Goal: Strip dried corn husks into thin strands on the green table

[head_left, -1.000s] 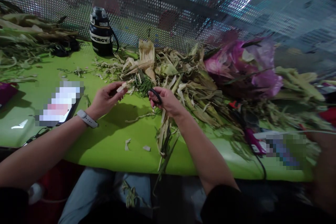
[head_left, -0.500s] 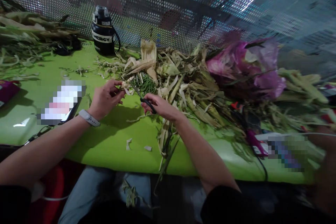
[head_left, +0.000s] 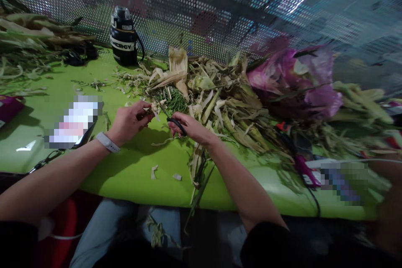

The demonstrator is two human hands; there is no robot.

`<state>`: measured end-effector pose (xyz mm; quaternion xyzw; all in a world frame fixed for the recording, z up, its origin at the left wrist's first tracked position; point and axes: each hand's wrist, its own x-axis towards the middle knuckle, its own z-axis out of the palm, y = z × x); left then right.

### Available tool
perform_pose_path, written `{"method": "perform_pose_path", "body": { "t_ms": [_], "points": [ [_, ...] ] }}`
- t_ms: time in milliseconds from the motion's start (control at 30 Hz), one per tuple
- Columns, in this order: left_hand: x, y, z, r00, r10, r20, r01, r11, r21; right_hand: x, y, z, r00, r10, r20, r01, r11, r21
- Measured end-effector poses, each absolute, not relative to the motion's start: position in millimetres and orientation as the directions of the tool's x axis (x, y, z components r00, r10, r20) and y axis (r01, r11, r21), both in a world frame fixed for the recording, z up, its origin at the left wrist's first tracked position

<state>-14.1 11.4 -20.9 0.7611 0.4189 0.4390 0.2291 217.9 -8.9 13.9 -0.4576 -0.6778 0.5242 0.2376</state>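
Observation:
My left hand point(head_left: 129, 123), with a pale wristband at the wrist, pinches a small, pale, frilly piece of plant matter point(head_left: 155, 108) between its fingertips; its exact kind I cannot make out. In my right hand point(head_left: 192, 127) is a pair of black-handled scissors point(head_left: 176, 123), its blades pointing up and left at the pale piece. Whether the blades touch it is unclear. Just behind the blades lies a small heap of thin green strips point(head_left: 176, 100). Dry corn husks point(head_left: 216, 79) are piled behind and to the right of my right hand.
On the green table point(head_left: 132, 176) stand a black bottle point(head_left: 124, 44) at the back and a lit phone point(head_left: 75, 119) at left. A pink plastic bag point(head_left: 292, 79) lies at right, near another person's arm point(head_left: 387, 201). A perforated metal screen point(head_left: 194, 4) rises behind.
My left hand has shifted slightly right and down with the pale piece, turning it a little. The scissors and my right hand have hardly moved.

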Motion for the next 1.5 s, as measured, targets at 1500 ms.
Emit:
{"method": "perform_pose_path", "body": {
  "t_ms": [1500],
  "points": [
    [-13.6, 13.5, -17.3, 0.259, 0.808, 0.529, 0.605, -0.563, 0.563, 213.1, -11.2, 11.5, -0.314, 0.944, -0.104, 0.46, 0.055, -0.886]
  ]
}}
